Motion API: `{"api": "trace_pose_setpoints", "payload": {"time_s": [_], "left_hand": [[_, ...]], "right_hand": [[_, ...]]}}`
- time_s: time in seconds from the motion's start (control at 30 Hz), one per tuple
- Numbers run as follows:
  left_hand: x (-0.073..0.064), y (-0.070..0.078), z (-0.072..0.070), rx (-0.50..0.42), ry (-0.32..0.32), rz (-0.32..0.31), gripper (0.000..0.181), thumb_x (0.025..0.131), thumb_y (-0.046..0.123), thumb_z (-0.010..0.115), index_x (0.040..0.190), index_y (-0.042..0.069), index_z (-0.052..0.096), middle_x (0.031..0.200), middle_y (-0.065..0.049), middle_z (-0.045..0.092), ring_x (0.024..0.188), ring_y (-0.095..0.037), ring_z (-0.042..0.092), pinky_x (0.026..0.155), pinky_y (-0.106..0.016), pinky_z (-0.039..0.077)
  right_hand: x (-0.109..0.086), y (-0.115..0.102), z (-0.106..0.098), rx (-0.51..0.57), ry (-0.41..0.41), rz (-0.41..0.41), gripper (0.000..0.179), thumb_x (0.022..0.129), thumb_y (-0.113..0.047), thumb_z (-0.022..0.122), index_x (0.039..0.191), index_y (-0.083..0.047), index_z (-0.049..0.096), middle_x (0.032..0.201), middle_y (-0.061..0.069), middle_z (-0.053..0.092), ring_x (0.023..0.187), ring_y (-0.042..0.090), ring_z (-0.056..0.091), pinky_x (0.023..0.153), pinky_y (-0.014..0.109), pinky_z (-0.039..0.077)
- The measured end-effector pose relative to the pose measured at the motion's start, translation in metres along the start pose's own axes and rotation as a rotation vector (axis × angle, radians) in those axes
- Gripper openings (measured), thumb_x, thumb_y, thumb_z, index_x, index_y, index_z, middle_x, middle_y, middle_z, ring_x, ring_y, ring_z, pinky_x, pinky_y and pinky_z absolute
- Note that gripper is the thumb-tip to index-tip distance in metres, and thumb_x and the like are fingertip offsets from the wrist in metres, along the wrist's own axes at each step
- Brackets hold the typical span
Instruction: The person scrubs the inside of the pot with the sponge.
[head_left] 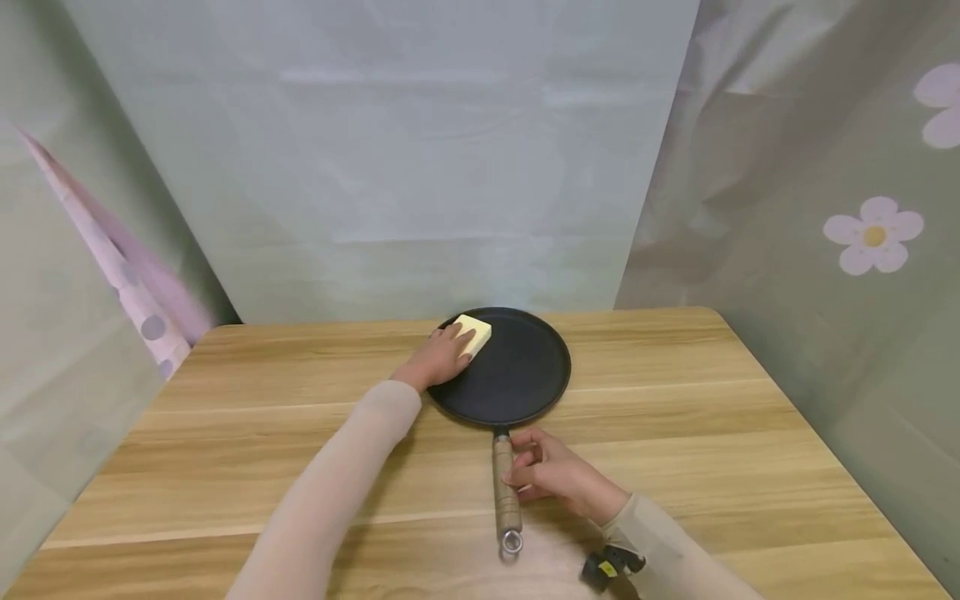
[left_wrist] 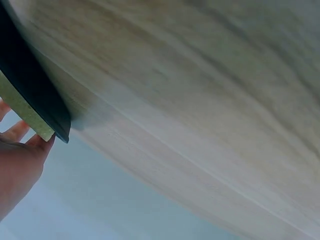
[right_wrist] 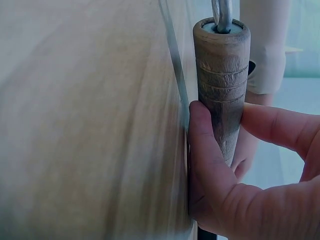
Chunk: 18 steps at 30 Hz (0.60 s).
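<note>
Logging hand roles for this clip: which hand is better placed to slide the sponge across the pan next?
Probably the left hand: it already holds the sponge on the pan. The right hand holds the handle, apart from the sponge.

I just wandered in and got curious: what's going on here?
A person is handling a round black pan on a wood-grain table. Their left hand grips a pale yellow block, seemingly a sponge, against the left part of the pan's surface. Their right hand pinches the pan's wooden handle, which points back toward the person. It looks as though the pan is being wiped, though stills alone can't confirm that.
</note>
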<state>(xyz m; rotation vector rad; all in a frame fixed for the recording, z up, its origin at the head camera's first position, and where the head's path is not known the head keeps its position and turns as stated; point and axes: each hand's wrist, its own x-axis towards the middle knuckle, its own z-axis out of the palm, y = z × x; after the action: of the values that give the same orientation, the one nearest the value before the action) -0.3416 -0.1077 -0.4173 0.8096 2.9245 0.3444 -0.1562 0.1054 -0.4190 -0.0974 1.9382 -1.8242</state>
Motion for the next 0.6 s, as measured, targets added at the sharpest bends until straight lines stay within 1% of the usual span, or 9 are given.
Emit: {"api": "trace_pose_setpoints", "payload": {"time_s": [0.17,0.37,0.6], "left_hand": [[-0.005,0.001,-0.001,0.008,0.000,0.007,0.053,0.102,0.024,0.045,0.150,0.006,0.032,0.153,-0.026,0.025,0.137,-0.046,0.026,0.112,-0.053,0.022],[-0.011,0.002,0.001,0.004,-0.001,0.004,0.054,0.101,0.025,0.047,0.151,0.009,0.032,0.153,-0.024,0.025,0.136,-0.046,0.027,0.112,-0.052,0.023],[-0.018,0.000,0.003,-0.002,0.007,0.033,0.054,0.101,0.026,0.048,0.150,0.011,0.034,0.154,-0.023,0.026,0.135,-0.046,0.030,0.111,-0.053,0.024]], "right_hand": [[-0.001,-0.001,0.000,0.000,-0.003,-0.002,0.053,0.081,0.004,0.064,0.126,0.009,0.037,0.091,0.012,0.051,0.076,0.018,0.057,0.071,0.036,0.056],[-0.001,-0.001,-0.001,0.003,-0.010,0.002,0.053,0.081,0.004,0.064,0.126,0.009,0.036,0.091,0.012,0.050,0.076,0.019,0.057,0.071,0.036,0.056],[0.000,-0.001,-0.002,-0.001,-0.012,0.007,0.054,0.080,0.003,0.064,0.126,0.009,0.036,0.091,0.012,0.050,0.076,0.019,0.057,0.071,0.035,0.056]]}}
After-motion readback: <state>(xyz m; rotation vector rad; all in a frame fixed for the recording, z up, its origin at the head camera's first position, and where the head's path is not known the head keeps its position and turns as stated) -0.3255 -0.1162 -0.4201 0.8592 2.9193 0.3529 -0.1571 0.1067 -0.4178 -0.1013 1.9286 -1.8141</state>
